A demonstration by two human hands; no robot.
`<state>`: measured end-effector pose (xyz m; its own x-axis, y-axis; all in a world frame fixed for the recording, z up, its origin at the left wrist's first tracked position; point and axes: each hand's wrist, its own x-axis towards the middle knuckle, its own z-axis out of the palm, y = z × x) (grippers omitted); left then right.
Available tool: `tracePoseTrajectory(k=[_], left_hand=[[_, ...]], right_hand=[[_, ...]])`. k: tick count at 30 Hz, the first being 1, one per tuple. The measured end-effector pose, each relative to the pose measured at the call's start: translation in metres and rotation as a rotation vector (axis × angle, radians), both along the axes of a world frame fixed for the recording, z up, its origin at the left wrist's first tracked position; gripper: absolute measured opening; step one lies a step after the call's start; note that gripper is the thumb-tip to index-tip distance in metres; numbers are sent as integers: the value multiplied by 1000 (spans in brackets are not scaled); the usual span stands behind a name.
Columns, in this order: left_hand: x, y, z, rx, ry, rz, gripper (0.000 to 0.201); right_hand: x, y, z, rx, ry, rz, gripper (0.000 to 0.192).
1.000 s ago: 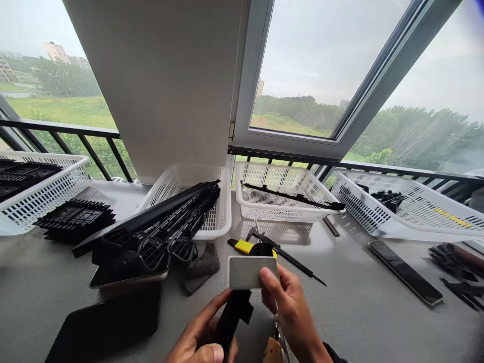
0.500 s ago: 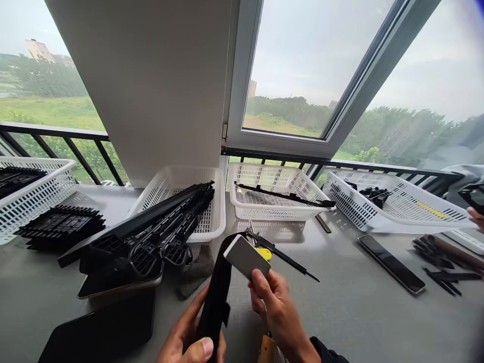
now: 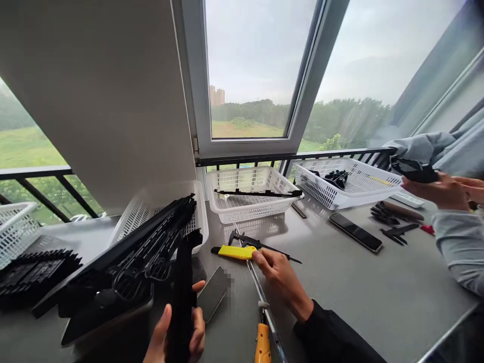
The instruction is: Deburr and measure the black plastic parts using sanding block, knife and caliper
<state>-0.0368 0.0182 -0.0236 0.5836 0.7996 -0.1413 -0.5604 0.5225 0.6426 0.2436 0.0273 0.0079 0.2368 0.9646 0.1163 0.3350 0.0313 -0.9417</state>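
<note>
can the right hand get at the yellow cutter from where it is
Yes, by the look of it: the right hand has its fingertips at the near end of the yellow cutter, nothing seems to lie over it, and the black part in the left hand is off to the left.

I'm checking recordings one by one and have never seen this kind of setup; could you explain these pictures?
There is no machine: one camera, worn on a person's head, looks forward and down at their bare hands. The left hand holds a long black plastic part; the right hand has fingers at the end of a yellow utility knife. On the grey table lie a black caliper, an orange-handled tool and, further right, a smartphone. White plastic baskets stand behind. At the right, a co-worker's hands hold another black piece.
</note>
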Motion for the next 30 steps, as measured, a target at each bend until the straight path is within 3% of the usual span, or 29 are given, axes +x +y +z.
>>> tracePoseTrajectory(k=[2,6,12,18,22,25,28,30], left_hand=[[-3,8,-6,21,-76,-99,63],[-2,6,-9,11,-72,-43,51],[7,-12,16,-53,84,64,50],[15,-13,23,22,187,131,55],[19,-14,25,17,317,189,65],[23,-16,28,58,454,266,67],[24,-16,28,141,533,318,61],[22,-14,28,177,533,313,60]], right_hand=[[5,-4,0,26,30,-69,58],[9,-25,-7,16,-73,-86,48],[28,-61,-14,72,-487,-114,19],[22,-99,-2,-83,-393,108,17],[6,-70,19,38,-506,127,8],[-2,-26,28,138,-652,231,24],[-8,5,18,157,-739,248,35],[-10,10,7,155,-753,229,41]])
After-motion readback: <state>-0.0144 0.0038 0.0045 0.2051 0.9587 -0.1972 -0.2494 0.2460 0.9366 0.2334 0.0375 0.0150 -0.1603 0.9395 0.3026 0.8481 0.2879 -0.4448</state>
